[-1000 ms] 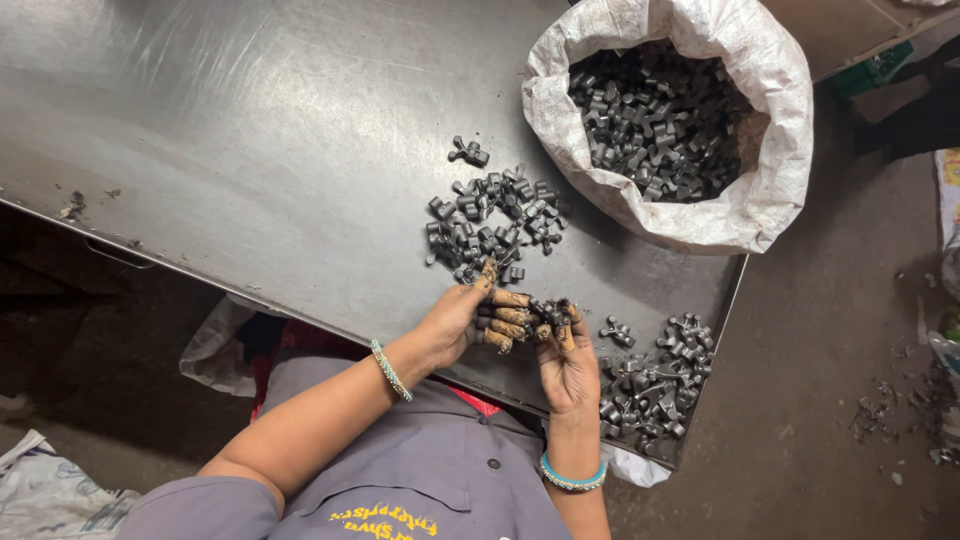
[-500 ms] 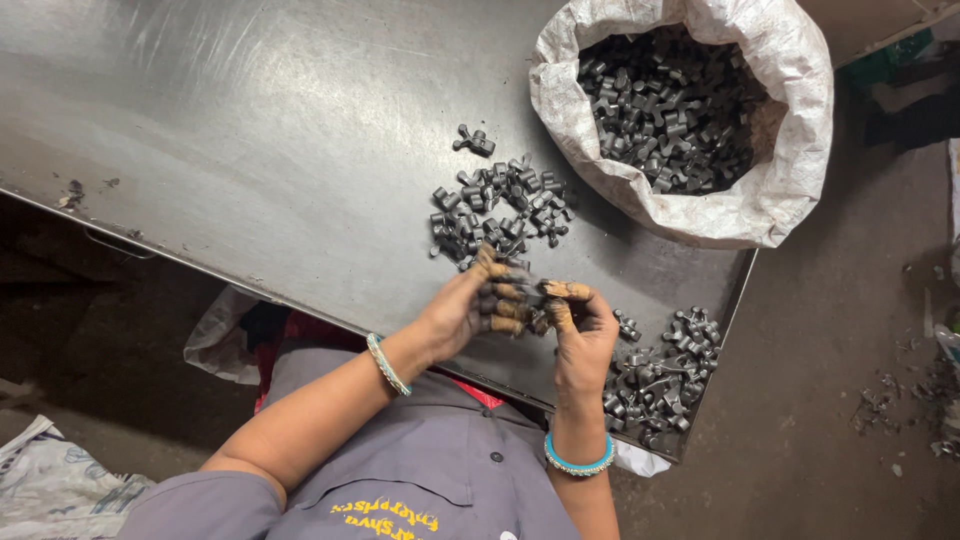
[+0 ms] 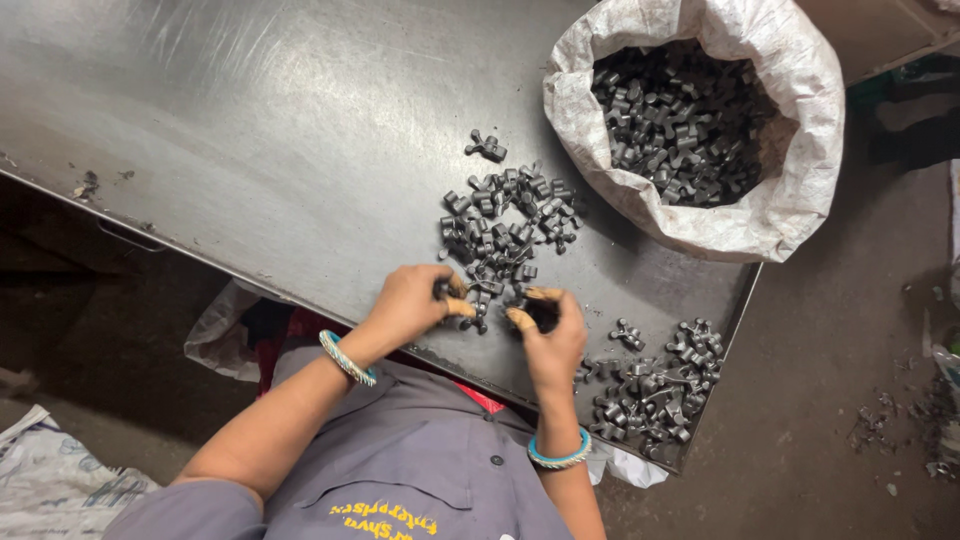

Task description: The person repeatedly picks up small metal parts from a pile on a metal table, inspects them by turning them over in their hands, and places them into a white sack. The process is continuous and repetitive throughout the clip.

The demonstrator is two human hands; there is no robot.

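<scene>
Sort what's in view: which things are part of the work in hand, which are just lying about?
In the work:
left hand, right hand, each pinching small dark metal parts
middle pile of parts
pile at table corner
white sack of parts
steel table

Lying about:
plastic bag under table edge
printed sack on floor
scraps on floor

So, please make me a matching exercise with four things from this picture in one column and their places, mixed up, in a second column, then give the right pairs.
Things:
1. white sack
2. middle pile of dark metal parts
3. corner pile of dark metal parts
4. single metal part

Places:
A. alone on the table, just beyond the middle pile
B. at the table's near right corner, beside the right hand
C. at the far right of the table, open and full of parts
D. just in front of the left hand

Pairs: 1-C, 2-D, 3-B, 4-A
</scene>
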